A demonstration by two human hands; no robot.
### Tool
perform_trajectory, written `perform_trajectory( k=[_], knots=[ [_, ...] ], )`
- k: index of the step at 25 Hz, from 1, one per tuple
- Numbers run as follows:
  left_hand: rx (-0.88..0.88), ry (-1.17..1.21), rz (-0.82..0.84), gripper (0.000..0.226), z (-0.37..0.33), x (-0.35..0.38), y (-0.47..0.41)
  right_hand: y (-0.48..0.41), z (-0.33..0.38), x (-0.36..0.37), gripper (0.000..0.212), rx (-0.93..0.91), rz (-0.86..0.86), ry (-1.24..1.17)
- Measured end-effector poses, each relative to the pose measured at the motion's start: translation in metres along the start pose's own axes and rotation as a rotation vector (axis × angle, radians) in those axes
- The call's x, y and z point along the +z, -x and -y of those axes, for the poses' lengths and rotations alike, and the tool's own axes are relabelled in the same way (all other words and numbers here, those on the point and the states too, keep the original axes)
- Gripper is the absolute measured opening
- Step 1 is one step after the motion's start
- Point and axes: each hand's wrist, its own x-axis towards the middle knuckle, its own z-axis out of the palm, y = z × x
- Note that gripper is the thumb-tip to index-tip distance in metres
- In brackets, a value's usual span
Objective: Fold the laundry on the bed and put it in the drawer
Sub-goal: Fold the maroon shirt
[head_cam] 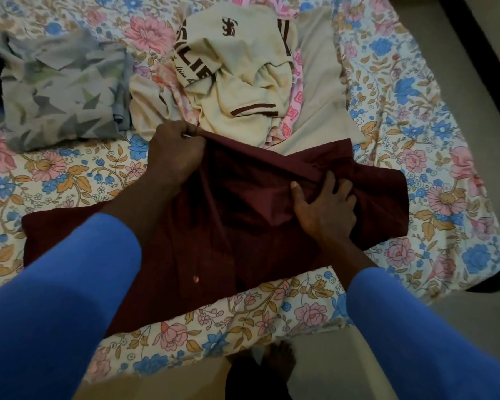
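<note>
Grey floor (451, 62) runs down the right side, with a dark strip (485, 41) across the top corner. There's a bare foot (280, 359) at the bottom edge.

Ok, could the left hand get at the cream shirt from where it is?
Probably yes. The cream shirt lies uncovered just beyond the left hand, with nothing between them. But that hand is pinching the maroon garment by its edge, so it must let go first.

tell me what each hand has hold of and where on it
Both hold the maroon garment. The left hand pinches its far edge; the right hand has its grip on a fold right of the middle.
</note>
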Motion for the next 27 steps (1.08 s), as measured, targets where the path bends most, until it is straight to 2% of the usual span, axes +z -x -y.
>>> perform_trajectory(
  k=[1, 3, 5, 7, 8, 10, 11, 12, 13, 14, 15, 16, 18, 19, 21, 22, 24, 25, 27],
  knots=[
    [0.016, -0.005, -0.009, 0.015, -0.010, 0.001, -0.010, 0.000, -0.002, 0.001, 0.092, 0.002, -0.003, -0.029],
    [0.212, -0.204, -0.054, 0.016, -0.034, 0.003, -0.027, 0.001, -0.001, -0.002, 0.087, 0.035, -0.030, -0.137],
    [0.457, -0.406, -0.124, 0.029, -0.061, 0.005, -0.039, 0.010, 0.002, -0.010, 0.077, 0.072, -0.194, -0.311],
    [0.642, -0.499, -0.146, 0.039, -0.084, 0.011, -0.049, 0.034, 0.004, -0.016, 0.046, 0.039, -0.388, -0.511],
    [0.696, -0.536, -0.141, 0.043, -0.094, 0.014, -0.053, 0.049, 0.008, -0.017, 0.030, 0.021, -0.307, -0.667],
    [0.791, -0.610, -0.145, 0.049, -0.112, 0.021, -0.058, 0.070, 0.019, -0.015, 0.017, 0.075, 0.155, -1.065],
    [0.856, -0.642, -0.156, 0.052, -0.121, 0.024, -0.059, 0.073, 0.025, -0.014, 0.019, 0.088, 0.355, -1.183],
    [0.921, -0.674, -0.161, 0.055, -0.130, 0.026, -0.059, 0.068, 0.031, -0.013, 0.030, 0.074, 0.464, -1.231],
    [0.975, -0.702, -0.153, 0.056, -0.138, 0.028, -0.057, 0.059, 0.036, -0.013, 0.041, 0.089, 0.493, -1.308],
    [1.012, -0.720, -0.124, 0.057, -0.144, 0.029, -0.055, 0.049, 0.039, -0.015, 0.043, 0.157, 0.477, -1.398],
    [1.035, -0.738, -0.088, 0.057, -0.147, 0.029, -0.051, 0.039, 0.038, -0.018, 0.039, 0.273, 0.490, -1.525],
    [1.057, -0.767, -0.058, 0.055, -0.147, 0.027, -0.043, 0.031, 0.034, -0.023, 0.046, 0.400, 0.540, -1.665],
    [1.164, -0.821, -0.053, 0.047, -0.133, 0.025, -0.018, 0.015, 0.013, -0.029, 0.073, 0.579, 0.604, -1.951],
    [1.251, -0.809, -0.058, 0.042, -0.120, 0.025, 0.002, 0.009, 0.002, -0.034, 0.082, 0.599, 0.635, -2.036],
    [1.437, -0.748, 0.013, 0.025, -0.079, 0.022, 0.051, 0.001, -0.012, -0.042, 0.084, 0.566, 0.621, -1.997],
    [1.493, -0.744, 0.106, 0.017, -0.052, 0.022, 0.074, -0.004, -0.018, -0.043, 0.080, 0.554, 0.600, -1.922],
    [1.433, -0.869, 0.374, 0.017, 0.007, 0.020, 0.111, -0.008, -0.020, -0.050, 0.066, 0.519, 0.596, -1.765],
    [1.311, -0.943, 0.492, 0.026, 0.032, 0.018, 0.124, -0.009, -0.019, -0.051, 0.056, 0.512, 0.601, -1.714],
    [0.970, -0.981, 0.528, 0.054, 0.061, 0.016, 0.143, -0.010, -0.017, -0.052, 0.039, 0.553, 0.542, -1.648]
  ],
)
